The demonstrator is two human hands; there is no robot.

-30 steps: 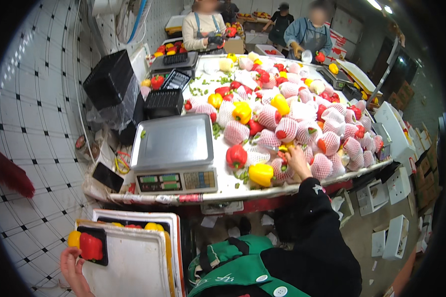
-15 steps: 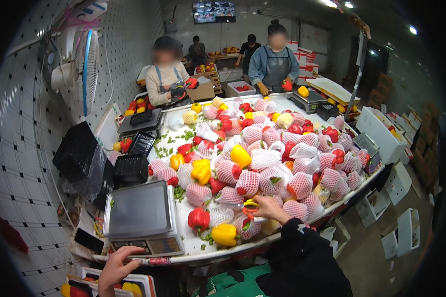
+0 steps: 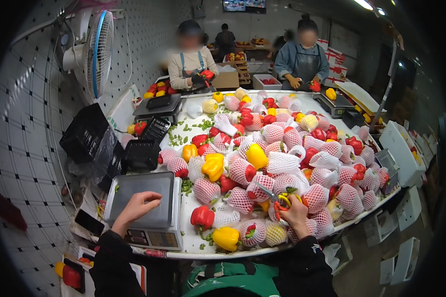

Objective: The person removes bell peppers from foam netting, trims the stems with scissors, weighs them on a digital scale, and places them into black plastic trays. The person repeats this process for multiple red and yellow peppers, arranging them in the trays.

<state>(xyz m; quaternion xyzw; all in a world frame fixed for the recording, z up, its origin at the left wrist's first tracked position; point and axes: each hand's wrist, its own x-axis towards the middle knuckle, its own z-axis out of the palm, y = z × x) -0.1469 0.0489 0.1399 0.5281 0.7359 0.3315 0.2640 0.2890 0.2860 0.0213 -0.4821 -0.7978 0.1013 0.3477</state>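
Observation:
My right hand [image 3: 296, 214] grips a pair of scissors [image 3: 283, 200] with yellow and orange handles. Their metal blades reach over the bell peppers, which are heaped on the white table in pink and white foam nets. Above the steel plate of the near scale [image 3: 142, 187] hovers my left hand [image 3: 139, 209], holding nothing, its fingers loosely stretched. Right of that scale lie a bare red bell pepper [image 3: 202, 217] and a bare yellow bell pepper [image 3: 226, 238]. A netted pepper [image 3: 252, 232] sits close to my right hand.
Black plastic trays [image 3: 142, 154] are stacked left of the heap. A phone [image 3: 89, 222] lies beside the scale. A fan [image 3: 98, 55] stands at the left wall. Across the table, two people handle red peppers. White foam boxes [image 3: 402, 148] stand at the right.
My left hand has risen from the table's front edge to above the scale. My right hand, still holding the scissors, has shifted slightly right. The whole view has moved too.

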